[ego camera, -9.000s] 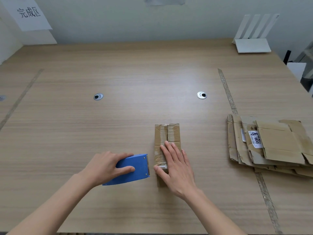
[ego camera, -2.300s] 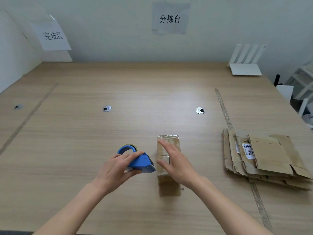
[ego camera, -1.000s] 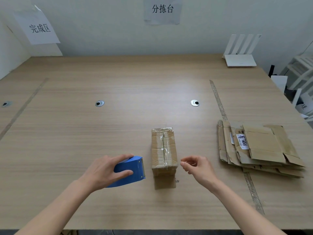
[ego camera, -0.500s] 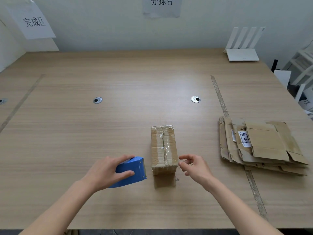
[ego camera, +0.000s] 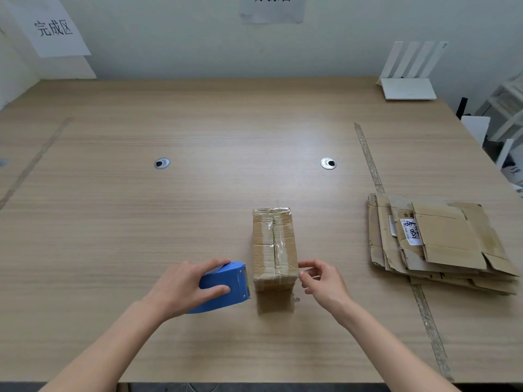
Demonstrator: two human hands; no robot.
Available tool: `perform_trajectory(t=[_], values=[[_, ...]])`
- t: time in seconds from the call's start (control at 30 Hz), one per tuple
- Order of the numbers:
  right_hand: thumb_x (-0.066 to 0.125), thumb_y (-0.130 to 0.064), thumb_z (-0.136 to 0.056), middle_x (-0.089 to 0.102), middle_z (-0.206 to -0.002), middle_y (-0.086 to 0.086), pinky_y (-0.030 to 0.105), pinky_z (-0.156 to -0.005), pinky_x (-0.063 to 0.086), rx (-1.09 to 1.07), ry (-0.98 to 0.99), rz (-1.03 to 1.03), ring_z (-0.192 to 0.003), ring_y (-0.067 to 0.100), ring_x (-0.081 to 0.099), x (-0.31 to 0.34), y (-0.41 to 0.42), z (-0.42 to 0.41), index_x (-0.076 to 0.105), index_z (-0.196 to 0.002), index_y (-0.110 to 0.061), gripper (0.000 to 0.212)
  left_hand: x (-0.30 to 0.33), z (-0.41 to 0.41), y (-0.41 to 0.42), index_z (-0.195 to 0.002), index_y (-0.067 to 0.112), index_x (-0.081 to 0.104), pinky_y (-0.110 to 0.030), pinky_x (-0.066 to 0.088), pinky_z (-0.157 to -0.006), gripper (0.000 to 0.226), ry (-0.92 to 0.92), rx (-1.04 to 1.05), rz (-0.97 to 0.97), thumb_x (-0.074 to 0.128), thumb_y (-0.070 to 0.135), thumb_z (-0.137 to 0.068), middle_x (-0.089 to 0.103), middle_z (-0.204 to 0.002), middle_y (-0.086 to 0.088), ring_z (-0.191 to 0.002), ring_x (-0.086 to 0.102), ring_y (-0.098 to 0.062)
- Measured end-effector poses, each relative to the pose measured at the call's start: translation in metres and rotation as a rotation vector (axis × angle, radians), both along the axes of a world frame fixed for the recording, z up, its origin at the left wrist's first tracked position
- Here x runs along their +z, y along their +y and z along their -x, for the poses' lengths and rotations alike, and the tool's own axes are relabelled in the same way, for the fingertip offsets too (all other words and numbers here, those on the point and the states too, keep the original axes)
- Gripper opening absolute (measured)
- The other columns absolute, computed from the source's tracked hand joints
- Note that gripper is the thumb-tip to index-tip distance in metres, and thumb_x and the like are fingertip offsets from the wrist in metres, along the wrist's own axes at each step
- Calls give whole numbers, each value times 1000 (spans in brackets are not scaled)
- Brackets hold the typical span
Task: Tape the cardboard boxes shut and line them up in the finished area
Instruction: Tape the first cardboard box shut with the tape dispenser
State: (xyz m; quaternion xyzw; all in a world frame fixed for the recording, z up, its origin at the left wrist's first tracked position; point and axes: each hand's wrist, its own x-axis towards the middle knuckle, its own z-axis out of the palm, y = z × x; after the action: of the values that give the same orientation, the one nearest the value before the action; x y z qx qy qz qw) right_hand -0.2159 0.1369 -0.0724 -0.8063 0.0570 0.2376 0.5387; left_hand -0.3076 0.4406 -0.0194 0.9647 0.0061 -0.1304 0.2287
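Note:
A small cardboard box (ego camera: pixel 274 244) stands on the wooden table (ego camera: pixel 198 210) near its front, with clear tape running along its top seam. My left hand (ego camera: pixel 181 287) grips a blue tape dispenser (ego camera: pixel 226 287) that rests on the table just left of the box. My right hand (ego camera: pixel 322 281) is at the box's near right corner, fingers loosely curled, fingertips at or almost at the box edge; I cannot tell whether they touch it.
A pile of flattened cardboard boxes (ego camera: pixel 441 244) lies at the right, beyond a tape line (ego camera: pixel 370 165). Another tape line (ego camera: pixel 34 165) marks off the left side, under a wall sign (ego camera: pixel 53 28). A white router (ego camera: pixel 407 86) sits at the back right.
My right hand left the box top, drew back to the right, then came in to the box's near right corner. The tape dispenser came down flat on the table in my left hand.

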Motion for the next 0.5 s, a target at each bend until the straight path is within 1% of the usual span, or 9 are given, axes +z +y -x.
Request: perform_trajectory(t=[0.07,0.13,0.2,0.23,0.3,0.33,0.4,0.47,0.5], values=[[66,-14,-96,64,-81,1,35,-74,59,4,43,-21,-76,15,64,3,0,0,71,-105,-22,13,-1,0,-1,-134,58,40,-25,50,-72,56,0,1,-6,49,71,-80,67,-102,28,-80,61,-3],[65,-17,-97,65,-86,-4,33,-73,57,54,-10,86,-77,13,64,7,-2,-1,69,-110,-22,14,0,0,-1,-134,58,40,-24,50,-71,56,3,4,-9,50,71,-80,67,-102,29,-80,61,-3],[60,-16,-98,65,-97,-8,29,-77,54,82,-200,276,-84,8,63,13,-1,-2,66,-113,-27,19,1,0,0,-134,58,41,-23,48,-69,57,11,8,-14,49,72,-79,67,-100,28,-78,60,-3],[57,-12,-98,64,-105,-7,31,-82,53,39,-309,317,-90,8,62,17,0,-1,64,-116,-27,24,1,-1,0,-134,58,41,-22,48,-69,58,15,12,-12,49,73,-79,67,-101,28,-78,60,-3],[54,-9,-98,58,-120,-5,33,-95,50,-39,-514,313,-106,11,60,28,10,0,59,-126,-21,31,1,-1,0,-134,59,42,-21,48,-70,56,24,25,6,53,71,-80,67,-102,28,-80,60,-3],[54,-12,-99,54,-127,-4,31,-101,46,-10,-605,302,-116,13,56,33,17,1,55,-132,-19,34,2,-1,0,-133,59,42,-20,47,-70,54,26,30,11,55,69,-82,67,-102,29,-80,60,-2],[55,-24,-101,44,-147,-3,31,-116,31,193,-721,323,-137,13,40,40,37,2,45,-145,-18,45,3,-1,0,-133,59,42,-19,46,-69,53,27,34,9,58,66,-84,66,-103,30,-81,60,-2],[46,-43,-102,19,-166,-6,35,-126,12,424,-707,392,-154,11,12,37,54,3,27,-157,-24,62,3,-1,0,-133,59,42,-20,46,-70,52,32,37,6,59,65,-84,66,-104,31,-82,60,-2],[36,-55,-100,3,-169,-9,36,-127,3,509,-654,436,-156,10,-3,34,60,4,15,-161,-26,70,3,-1,0,-133,59,42,-20,47,-70,52,39,39,6,59,64,-84,66,-104,31,-82,60,-2]])
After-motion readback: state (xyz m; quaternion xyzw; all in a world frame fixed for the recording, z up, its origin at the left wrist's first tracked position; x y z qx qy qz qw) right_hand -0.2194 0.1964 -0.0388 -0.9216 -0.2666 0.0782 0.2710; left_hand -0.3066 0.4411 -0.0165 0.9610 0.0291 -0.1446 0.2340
